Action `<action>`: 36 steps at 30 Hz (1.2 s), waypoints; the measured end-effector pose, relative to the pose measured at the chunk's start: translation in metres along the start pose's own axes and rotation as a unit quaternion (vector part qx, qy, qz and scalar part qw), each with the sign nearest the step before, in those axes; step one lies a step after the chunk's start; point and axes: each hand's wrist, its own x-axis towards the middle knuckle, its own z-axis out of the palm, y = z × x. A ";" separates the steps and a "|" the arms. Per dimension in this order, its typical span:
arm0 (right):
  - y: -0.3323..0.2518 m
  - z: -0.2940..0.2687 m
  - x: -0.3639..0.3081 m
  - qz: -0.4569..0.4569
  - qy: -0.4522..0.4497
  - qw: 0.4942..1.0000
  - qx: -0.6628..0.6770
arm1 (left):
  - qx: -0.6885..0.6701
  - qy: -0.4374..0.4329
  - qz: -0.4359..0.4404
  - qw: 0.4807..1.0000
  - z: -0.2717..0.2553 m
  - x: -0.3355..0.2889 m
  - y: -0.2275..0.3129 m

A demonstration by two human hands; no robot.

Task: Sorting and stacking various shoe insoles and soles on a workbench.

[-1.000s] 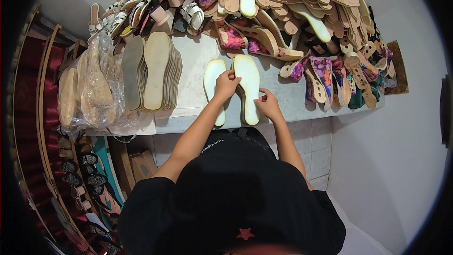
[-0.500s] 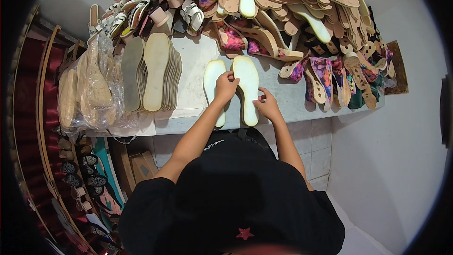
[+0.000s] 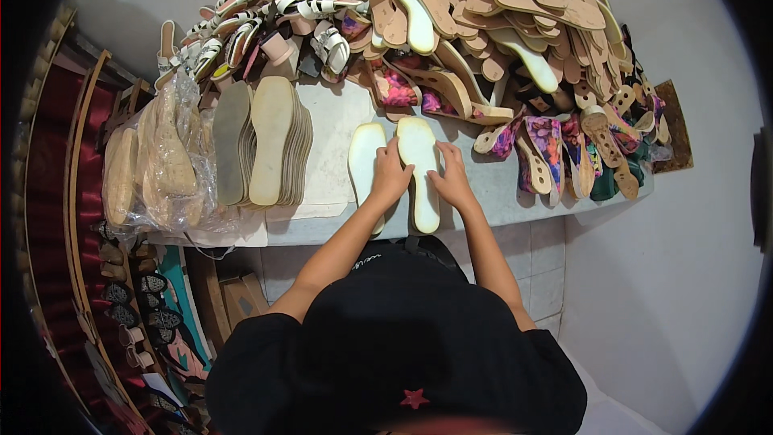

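Note:
A pale cream shoe insole [image 3: 419,141] lies toe end away from me near the table's front edge, with layers showing under its edge in the earlier view. My left hand [image 3: 391,176] grips its left side, thumb on the top face. On the right side, my right hand [image 3: 452,182] holds the edge, its thumb resting on top at the narrow waist and its fingers along the rim. Just left of it, a second cream insole [image 3: 366,149] lies on the table, partly covered by my left hand and forearm.
Left of my hands stand stacked insoles [image 3: 272,141] beside grey ones [image 3: 233,145]. Plastic-wrapped cork wedge soles [image 3: 165,153] lie farther left. Behind are piled tan insoles [image 3: 580,12], white strappy sandals [image 3: 328,48] and floral wedges [image 3: 546,141]. A wall [image 3: 684,258] rises at right.
My right hand has moved up along the insole's edge from the heel to the waist, its thumb now on top. My left hand has shifted from the top face to the left edge.

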 end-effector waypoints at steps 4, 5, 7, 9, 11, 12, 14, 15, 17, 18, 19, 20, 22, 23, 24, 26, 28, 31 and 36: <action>-0.012 -0.014 0.037 -0.018 -0.006 1.000 -0.024 | 0.146 -0.040 0.103 0.983 -0.015 0.000 0.025; -0.012 -0.019 0.051 -0.040 0.012 0.999 -0.033 | 0.175 -0.046 0.108 0.977 -0.016 -0.001 0.028; -0.027 -0.030 0.086 -0.073 0.046 0.995 -0.045 | 0.205 -0.046 0.113 0.971 -0.017 0.000 0.030; -0.047 -0.043 0.123 -0.109 0.088 0.989 -0.054 | 0.225 -0.053 0.108 0.967 -0.018 0.002 0.031; -0.072 -0.053 0.157 -0.117 0.115 0.985 -0.058 | 0.232 -0.050 0.111 0.965 -0.018 0.004 0.028; -0.082 -0.057 0.174 -0.105 0.112 0.987 -0.055 | 0.233 -0.043 0.115 0.965 -0.019 0.006 0.031; -0.084 -0.055 0.211 -0.096 0.126 0.983 -0.088 | 0.210 -0.075 0.081 0.971 -0.022 0.011 0.036; -0.083 -0.053 0.224 -0.103 0.130 0.982 -0.086 | 0.197 -0.094 0.074 0.973 -0.024 0.016 0.036; -0.086 -0.048 0.246 -0.033 0.119 0.974 -0.188 | 0.172 -0.088 0.065 0.979 -0.027 0.026 0.035; -0.088 -0.046 0.253 -0.041 0.121 0.974 -0.185 | 0.144 -0.090 0.052 0.984 -0.029 0.031 0.034; -0.087 -0.047 0.258 0.008 0.084 0.973 -0.214 | 0.121 -0.071 0.056 0.988 -0.030 0.037 0.033; -0.093 -0.046 0.259 0.054 0.043 0.968 -0.243 | 0.125 -0.063 0.055 0.989 -0.035 0.042 0.030; -0.104 -0.046 0.260 0.068 0.023 0.968 -0.239 | 0.041 -0.026 0.078 0.996 -0.043 0.052 0.023; -0.109 -0.050 0.257 0.095 0.024 0.966 -0.239 | 0.022 -0.027 0.080 0.996 -0.047 0.056 0.022; -0.112 -0.051 0.256 0.123 0.025 0.963 -0.239 | 0.023 -0.025 0.080 0.996 -0.052 0.061 0.021; -0.108 -0.050 0.260 0.100 0.057 0.963 -0.242 | -0.033 -0.004 0.083 0.996 -0.060 0.071 0.019; -0.104 -0.052 0.264 0.083 0.064 0.973 -0.207 | -0.037 0.005 0.088 0.995 -0.067 0.075 0.016; -0.092 -0.051 0.267 0.067 0.045 0.968 -0.238 | -0.080 -0.013 0.050 0.995 -0.072 0.078 0.017; -0.091 -0.056 0.259 0.017 0.085 0.968 -0.236 | -0.168 -0.030 0.029 0.985 -0.078 0.076 0.024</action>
